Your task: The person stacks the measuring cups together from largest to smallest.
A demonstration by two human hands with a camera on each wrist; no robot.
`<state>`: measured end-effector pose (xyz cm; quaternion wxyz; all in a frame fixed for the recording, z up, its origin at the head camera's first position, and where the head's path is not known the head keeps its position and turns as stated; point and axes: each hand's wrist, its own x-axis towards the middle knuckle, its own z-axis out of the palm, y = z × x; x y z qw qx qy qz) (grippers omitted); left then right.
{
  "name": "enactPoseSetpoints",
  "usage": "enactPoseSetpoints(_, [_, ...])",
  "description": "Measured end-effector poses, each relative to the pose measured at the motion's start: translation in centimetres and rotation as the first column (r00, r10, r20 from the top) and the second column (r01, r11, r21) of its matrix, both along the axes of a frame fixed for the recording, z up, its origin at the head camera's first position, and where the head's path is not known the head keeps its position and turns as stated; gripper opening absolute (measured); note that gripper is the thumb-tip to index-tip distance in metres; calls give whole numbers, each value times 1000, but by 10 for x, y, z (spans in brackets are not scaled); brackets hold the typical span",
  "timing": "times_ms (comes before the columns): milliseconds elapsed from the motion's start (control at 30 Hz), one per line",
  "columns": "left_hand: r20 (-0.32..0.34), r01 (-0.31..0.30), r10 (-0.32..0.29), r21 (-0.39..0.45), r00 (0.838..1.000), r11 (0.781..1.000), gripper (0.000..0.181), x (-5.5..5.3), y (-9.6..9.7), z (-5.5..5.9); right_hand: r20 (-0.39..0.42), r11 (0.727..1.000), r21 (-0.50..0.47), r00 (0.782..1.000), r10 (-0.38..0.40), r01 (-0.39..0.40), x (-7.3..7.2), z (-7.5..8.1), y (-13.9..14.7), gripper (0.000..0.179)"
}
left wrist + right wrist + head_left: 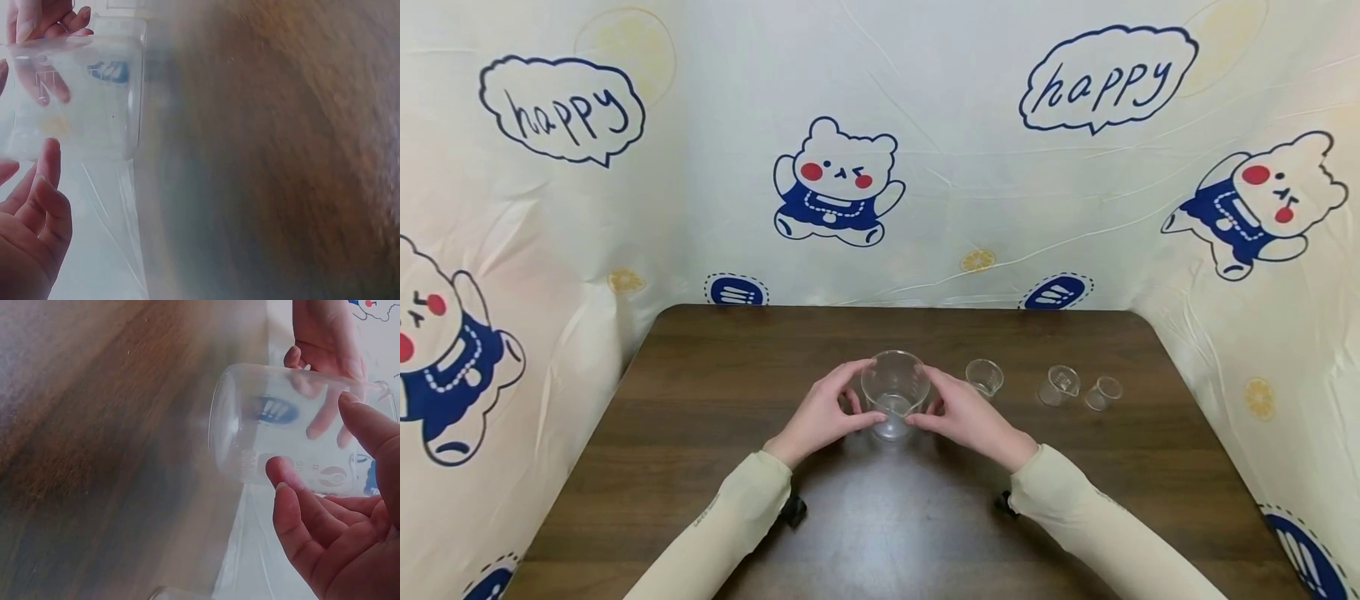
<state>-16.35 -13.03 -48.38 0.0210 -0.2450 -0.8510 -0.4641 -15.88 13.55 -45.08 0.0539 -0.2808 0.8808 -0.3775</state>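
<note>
Between my two hands is a large clear glass beaker (895,385), upright, with its spout and printed markings visible in the right wrist view. My left hand (820,414) grips its left side, thumb toward me and fingers behind. On the opposite side my right hand (973,417) holds it the same way, with thumb and fingertips against the glass (250,437). The beaker's base appears to be held above the tabletop. Just right of my right hand stands a smaller beaker (985,377), partly covered by that hand.
Two more small beakers, one (1059,386) and a still smaller one (1103,393), stand farther right on the dark wooden table (715,367). A printed cloth (940,208) hangs behind the table and along both sides.
</note>
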Motion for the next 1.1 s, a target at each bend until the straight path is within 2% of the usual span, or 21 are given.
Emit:
enactPoseSetpoints(200, [10,5,-5,-6,1000,1000,81,6,2,4,-5,1000,9,1000,-1,1,7,2,3,72])
enactPoseSetpoints(467, [34,18,-19,21,999,1000,81,16,5,3,-19,1000,23,1000,-11,11,18,4,9,72])
enactPoseSetpoints(633, [27,32,-33,52,999,998,82,18,5,1,-17,1000,6,1000,-14,14,23,5,11,76])
enactPoseSetpoints(833, [26,34,-36,76,999,997,81,20,3,3,-22,999,-31,1000,-4,3,26,4,15,69])
enactPoseSetpoints(1100, [47,64,-67,60,997,996,81,25,2,5,-37,1000,-17,999,10,-10,31,3,18,66])
